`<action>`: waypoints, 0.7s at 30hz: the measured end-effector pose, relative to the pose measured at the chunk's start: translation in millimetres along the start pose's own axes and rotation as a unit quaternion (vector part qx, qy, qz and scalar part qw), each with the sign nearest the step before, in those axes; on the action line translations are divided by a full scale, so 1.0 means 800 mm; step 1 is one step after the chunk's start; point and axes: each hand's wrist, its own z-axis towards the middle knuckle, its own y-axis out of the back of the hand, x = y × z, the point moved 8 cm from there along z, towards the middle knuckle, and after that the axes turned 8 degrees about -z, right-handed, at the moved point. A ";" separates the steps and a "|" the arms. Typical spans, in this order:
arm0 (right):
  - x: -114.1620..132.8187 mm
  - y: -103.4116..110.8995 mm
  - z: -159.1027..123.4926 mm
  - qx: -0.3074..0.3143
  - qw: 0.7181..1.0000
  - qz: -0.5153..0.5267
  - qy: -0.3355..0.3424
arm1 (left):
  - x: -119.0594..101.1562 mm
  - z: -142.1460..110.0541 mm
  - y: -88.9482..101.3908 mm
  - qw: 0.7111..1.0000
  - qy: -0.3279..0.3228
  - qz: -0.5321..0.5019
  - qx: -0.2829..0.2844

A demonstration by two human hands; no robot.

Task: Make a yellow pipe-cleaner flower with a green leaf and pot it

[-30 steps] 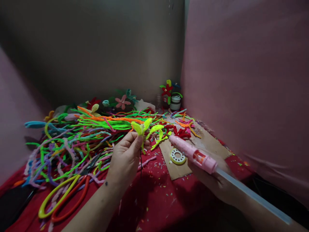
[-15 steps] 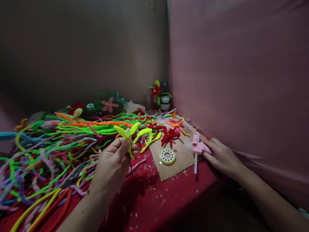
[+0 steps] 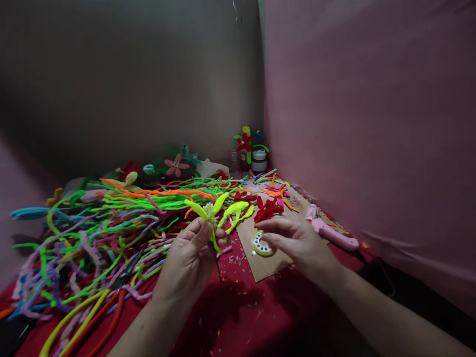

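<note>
My left hand [image 3: 191, 260] is closed in a pinch on a yellow-green pipe-cleaner flower [image 3: 210, 210] with a thin dark wire stem hanging below it. My right hand [image 3: 293, 240] hovers over the cardboard sheet [image 3: 266, 265], fingers stretched out and slightly apart, holding nothing, just above the yellow-rimmed tape roll [image 3: 262, 244]. Loose yellow-green petals [image 3: 238, 212] lie between the two hands. The pink glue gun [image 3: 332, 232] lies on the table to the right of my right hand, near the pink wall.
A big heap of coloured pipe cleaners [image 3: 111, 218] covers the left of the red table [image 3: 245, 317]. Red petal pieces [image 3: 267, 209] lie on the cardboard. Finished flowers [image 3: 176, 164] and a small white jar [image 3: 259, 159] stand in the back corner. Thick yellow and red cords [image 3: 82, 320] lie front left.
My right hand set the pink glue gun down by the wall, let go of it, and moved left over the tape roll. My left hand kept holding the flower.
</note>
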 end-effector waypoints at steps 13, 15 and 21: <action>0.018 -0.080 0.026 -0.025 0.936 0.349 -0.041 | 0.008 -0.003 -0.009 0.999 0.002 0.029 0.034; 0.025 -0.070 0.025 -0.044 0.950 0.308 -0.021 | 0.002 -0.001 -0.004 0.999 -0.023 0.044 0.019; 0.034 -0.063 0.021 -0.032 0.977 0.209 -0.006 | -0.009 -0.003 0.007 0.987 -0.083 0.137 -0.012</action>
